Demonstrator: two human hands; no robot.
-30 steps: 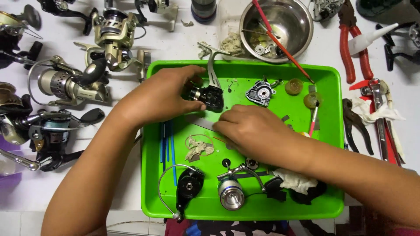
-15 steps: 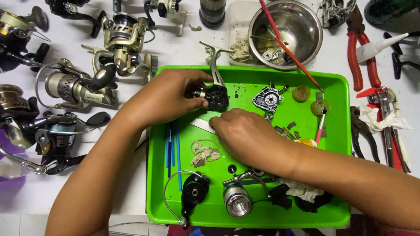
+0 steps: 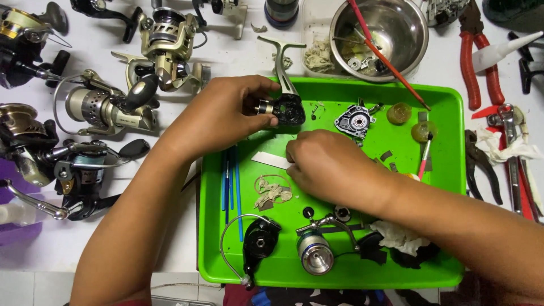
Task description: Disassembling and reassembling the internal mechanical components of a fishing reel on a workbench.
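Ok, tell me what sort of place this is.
Probably a fishing reel repair bench. The left hand holds a black reel body over a green tray of loose parts, whole fishing reels lie beside it, and red pliers and a metal bowl are close by.

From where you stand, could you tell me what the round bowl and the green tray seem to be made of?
The round bowl looks like polished steel: silvery, with soft reflections on its inner wall. The green tray appears to be moulded plastic: one even bright colour, rounded rim, slight gloss. Neither can be confirmed by look alone.
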